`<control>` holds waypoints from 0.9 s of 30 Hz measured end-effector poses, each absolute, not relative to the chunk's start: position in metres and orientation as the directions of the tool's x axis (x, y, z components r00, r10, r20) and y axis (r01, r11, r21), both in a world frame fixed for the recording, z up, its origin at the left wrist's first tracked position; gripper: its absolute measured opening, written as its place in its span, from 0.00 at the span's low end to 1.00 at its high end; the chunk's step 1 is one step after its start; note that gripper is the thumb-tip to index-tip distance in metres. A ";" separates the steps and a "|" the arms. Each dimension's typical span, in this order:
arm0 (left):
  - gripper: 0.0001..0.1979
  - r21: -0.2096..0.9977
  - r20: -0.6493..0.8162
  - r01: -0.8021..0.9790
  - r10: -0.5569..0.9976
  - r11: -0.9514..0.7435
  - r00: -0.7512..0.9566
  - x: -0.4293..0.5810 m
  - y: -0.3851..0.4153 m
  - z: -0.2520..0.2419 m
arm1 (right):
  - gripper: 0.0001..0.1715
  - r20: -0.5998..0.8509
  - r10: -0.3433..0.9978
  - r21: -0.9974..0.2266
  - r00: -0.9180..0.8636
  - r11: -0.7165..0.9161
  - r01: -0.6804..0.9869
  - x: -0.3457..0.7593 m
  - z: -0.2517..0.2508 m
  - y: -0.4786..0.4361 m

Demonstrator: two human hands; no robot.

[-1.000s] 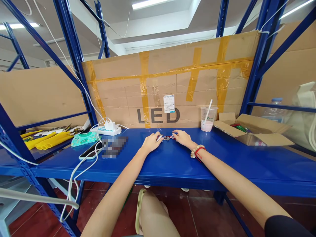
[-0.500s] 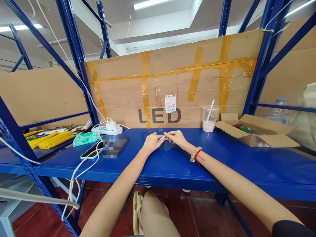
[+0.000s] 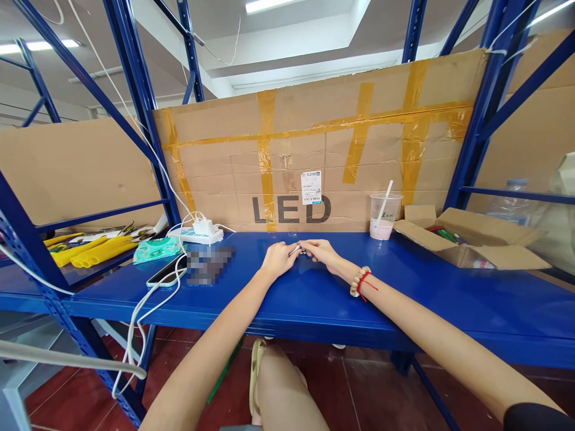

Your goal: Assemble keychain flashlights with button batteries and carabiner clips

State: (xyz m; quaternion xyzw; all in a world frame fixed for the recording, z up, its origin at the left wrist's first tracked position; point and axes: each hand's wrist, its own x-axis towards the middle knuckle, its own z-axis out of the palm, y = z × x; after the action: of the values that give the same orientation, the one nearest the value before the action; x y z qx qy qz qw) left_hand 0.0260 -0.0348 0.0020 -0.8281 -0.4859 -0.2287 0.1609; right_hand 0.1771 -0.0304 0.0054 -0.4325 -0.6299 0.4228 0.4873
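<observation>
My left hand point(image 3: 277, 261) and my right hand point(image 3: 323, 252) meet over the middle of the blue shelf top point(image 3: 251, 308). Between their fingertips is a small silvery metal piece point(image 3: 294, 250), too small and too covered to name its kind. The left fingers are closed around its near end, and the right thumb and fingers pinch at its other side. Some darker metal bits show just under the right fingertips. A beaded bracelet point(image 3: 358, 282) with a red cord circles my right wrist.
Behind stands a cardboard panel point(image 3: 215, 185) marked LED. Right: a plastic cup point(image 3: 382, 229) with a straw and an open carton point(image 3: 467, 256). Left: a phone point(image 3: 166, 272), a blurred-out patch, a green packet point(image 3: 155, 251), a power strip point(image 3: 204, 238) and white cables point(image 3: 135, 317).
The fingertips have come slightly closer together, and the right fingers now cover more of the metal piece. Both hands stay in nearly the same place; the view has shifted slightly.
</observation>
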 end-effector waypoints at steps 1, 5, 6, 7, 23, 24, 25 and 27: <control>0.18 -0.033 0.531 0.878 0.736 -0.477 0.420 0.026 -0.035 0.003 | 0.19 0.250 0.957 -0.954 -0.147 0.269 0.130 0.177 0.005 -0.031; 0.18 -0.005 0.514 0.877 0.751 -0.481 0.415 0.027 -0.036 0.004 | 0.17 0.251 0.959 -0.955 -0.133 0.268 0.128 0.177 0.005 -0.030; 0.18 -0.003 0.509 0.875 0.752 -0.484 0.418 0.027 -0.036 0.004 | 0.17 0.248 0.960 -0.956 -0.130 0.264 0.128 0.177 0.005 -0.030; 0.18 -0.004 0.506 0.873 0.752 -0.487 0.422 0.027 -0.036 0.004 | 0.16 0.243 0.962 -0.958 -0.126 0.258 0.127 0.177 0.005 -0.030; 0.19 -0.010 0.562 0.882 0.727 -0.471 0.394 0.028 -0.036 0.002 | 0.16 0.263 0.964 -0.961 -0.037 0.265 0.080 0.175 0.006 -0.029; 0.18 -0.005 0.561 0.880 0.727 -0.475 0.396 0.028 -0.036 0.002 | 0.16 0.266 0.963 -0.960 -0.038 0.268 0.077 0.175 0.005 -0.029; 0.18 0.001 0.560 0.878 0.727 -0.479 0.397 0.028 -0.036 0.003 | 0.16 0.268 0.963 -0.960 -0.038 0.270 0.076 0.175 0.005 -0.029; 0.18 0.014 0.563 0.873 0.726 -0.487 0.396 0.028 -0.036 0.003 | 0.16 0.275 0.961 -0.958 -0.038 0.278 0.074 0.175 0.004 -0.028</control>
State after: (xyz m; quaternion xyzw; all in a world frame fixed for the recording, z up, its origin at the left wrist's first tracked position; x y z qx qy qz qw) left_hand 0.0283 -0.0361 0.0030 -0.8230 -0.4858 -0.2573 0.1431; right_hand 0.1753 -0.0278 0.0042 -0.4375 -0.5910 0.4120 0.5381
